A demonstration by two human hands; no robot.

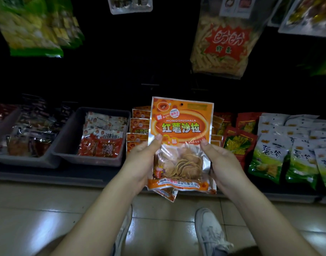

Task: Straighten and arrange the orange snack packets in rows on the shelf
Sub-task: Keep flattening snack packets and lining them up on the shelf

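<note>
Orange snack packet, upright and facing the camera, is held in the air over the front edge of the shelf, above a tiled floor and a pair of pale shoes. The left hand grasps the orange snack packet at its left edge, with the thumb on the front and the fingers behind. The right hand grasps the right edge the same way. A second packet is tucked behind the first, and its tilted corner pokes out below the bottom left.

On the shelf just behind the hands, stacked orange packets lie overlapping to the left of the held one, and more orange packets show to its right. Further right are red packets, then rows of white-and-green packets reaching the shelf's right end. Left of the orange stack sits a grey bin holding red-and-white packets. Beside it, a second bin holds dark wrappers too dim to read.

Farther up, against the dark back, a clear bag of stick snacks with a red label hangs at the right. Blurred green-and-yellow bags hang at the upper left.
</note>
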